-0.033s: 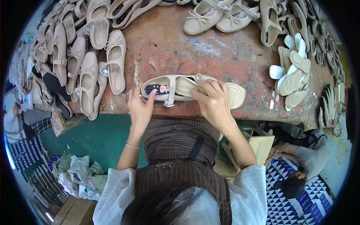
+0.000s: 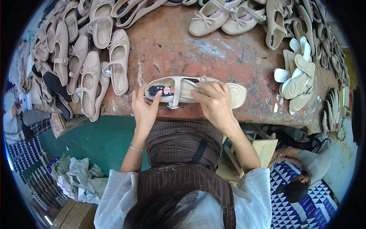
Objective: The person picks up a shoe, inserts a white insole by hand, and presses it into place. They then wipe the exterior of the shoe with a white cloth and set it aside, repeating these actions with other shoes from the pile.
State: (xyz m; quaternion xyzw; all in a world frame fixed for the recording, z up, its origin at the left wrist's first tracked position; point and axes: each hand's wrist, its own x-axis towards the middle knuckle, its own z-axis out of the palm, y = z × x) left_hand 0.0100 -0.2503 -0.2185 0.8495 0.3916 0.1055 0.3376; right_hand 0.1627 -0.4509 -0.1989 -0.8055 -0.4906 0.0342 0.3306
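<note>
A beige strap shoe (image 2: 176, 91) lies sideways near the table's front edge, its heel to the left. My left hand (image 2: 146, 110) holds the heel, fingers behind it and thumb at the inner edge. Dark patterned lining shows in the heel. A beige insole (image 2: 238, 95) lies along the shoe, its printed end beside the strap and its rounded, padded end sticking out to the right. My right hand (image 2: 215, 101) pinches the insole from above. Its fingers hide the insole's middle and much of the shoe's toe.
Many beige shoes (image 2: 89, 82) crowd the table's left side, with more bow-fronted shoes (image 2: 207, 19) at the back. Loose insoles (image 2: 301, 74) are piled at the right. Below right, a person (image 2: 314, 164) bends beside blue-and-white patterned boxes (image 2: 301, 206). A cloth heap (image 2: 80, 177) lies lower left.
The insole's padded end has shifted slightly left. My left hand has moved a little right and its thumb is closer to the heel's inside.
</note>
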